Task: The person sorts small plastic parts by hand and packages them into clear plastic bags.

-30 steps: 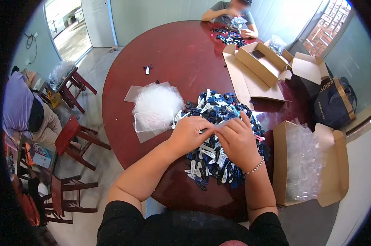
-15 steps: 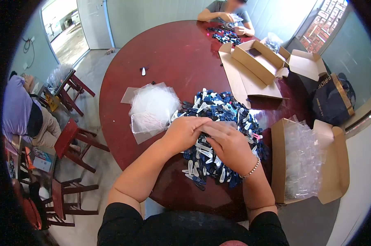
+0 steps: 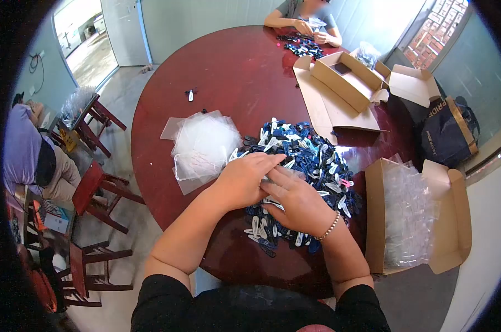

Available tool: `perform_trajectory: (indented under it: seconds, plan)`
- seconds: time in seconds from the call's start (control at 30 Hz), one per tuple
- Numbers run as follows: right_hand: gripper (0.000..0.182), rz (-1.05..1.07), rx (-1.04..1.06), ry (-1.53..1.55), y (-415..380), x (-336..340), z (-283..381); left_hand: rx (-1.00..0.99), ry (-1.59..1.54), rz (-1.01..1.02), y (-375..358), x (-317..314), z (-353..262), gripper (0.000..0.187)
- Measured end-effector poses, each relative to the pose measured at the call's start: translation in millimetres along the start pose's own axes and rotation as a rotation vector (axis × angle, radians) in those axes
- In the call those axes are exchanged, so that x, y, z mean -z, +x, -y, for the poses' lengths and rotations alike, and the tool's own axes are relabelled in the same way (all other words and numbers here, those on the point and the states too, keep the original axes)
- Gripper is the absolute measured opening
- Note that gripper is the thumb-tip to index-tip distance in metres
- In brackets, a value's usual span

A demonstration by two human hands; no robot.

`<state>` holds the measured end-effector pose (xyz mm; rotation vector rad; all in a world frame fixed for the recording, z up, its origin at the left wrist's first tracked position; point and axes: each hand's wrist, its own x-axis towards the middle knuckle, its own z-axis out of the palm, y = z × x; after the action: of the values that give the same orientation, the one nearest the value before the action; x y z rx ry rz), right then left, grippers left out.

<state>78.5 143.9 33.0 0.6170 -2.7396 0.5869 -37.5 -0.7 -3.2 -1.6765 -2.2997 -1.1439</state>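
Note:
My left hand [image 3: 249, 176] and my right hand [image 3: 301, 202] meet above a heap of snap hair clips [image 3: 308, 148], mostly navy, white and black. Between them they pinch a small clear plastic bag [image 3: 296, 174], of which only an edge shows past my right fingers. Both hands are closed, and the fingertips overlap, so whatever is inside the bag is hidden. Left of the heap lies a stack of clear plastic bags [image 3: 206, 141], close to my left hand.
An open carton [image 3: 375, 216] of filled clear bags stands at the right. Another opened cardboard box [image 3: 350, 83] lies behind it, near a dark tote bag [image 3: 447, 133]. Across the round table [image 3: 223, 61] a person handles clips; another person sits at left near wooden stools [image 3: 98, 188].
My right hand has shifted slightly left and down, closer against my left hand. Less of the clear bag shows past my fingers. The view has shifted a little.

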Motion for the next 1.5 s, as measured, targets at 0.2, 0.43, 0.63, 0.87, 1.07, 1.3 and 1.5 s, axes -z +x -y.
perform_trajectory:
  seconds: [0.2, 0.43, 0.63, 0.87, 1.07, 1.3, 1.5]
  plan:
    - [0.036, 0.012, 0.004, -0.008, 0.3, 1.6, 0.8, -0.015, -0.092, 0.05, -0.4, -0.1, 0.3, 0.067]
    - [0.032, 0.003, 0.046, 0.035, 2.4, -2.0, 0.8, 0.049, -0.005, 0.182, 0.9, 3.1, -4.1, 0.073]
    - [0.031, 0.009, 0.039, -0.013, 1.2, -3.7, 3.1, -0.051, 0.013, 0.046, -1.7, -0.2, -1.7, 0.07]
    - [0.038, 0.047, 0.021, -0.012, 0.4, -1.0, 4.3, 0.012, -0.131, 0.123, -0.9, -2.3, 2.9, 0.05]
    - [0.044, -0.12, -0.002, 0.022, 1.0, -7.1, -2.5, 0.261, -0.054, -0.025, -2.7, 4.6, 14.2, 0.023]
    - [0.048, -0.083, -0.116, -0.053, -1.2, -12.0, -26.9, 0.382, -0.018, -0.394, -2.8, 15.6, 46.1, 0.032]
    - [0.054, 0.285, 0.051, -0.084, -1.0, -50.9, 0.8, 0.39, -0.049, -0.354, -1.9, 8.2, 46.1, 0.03]
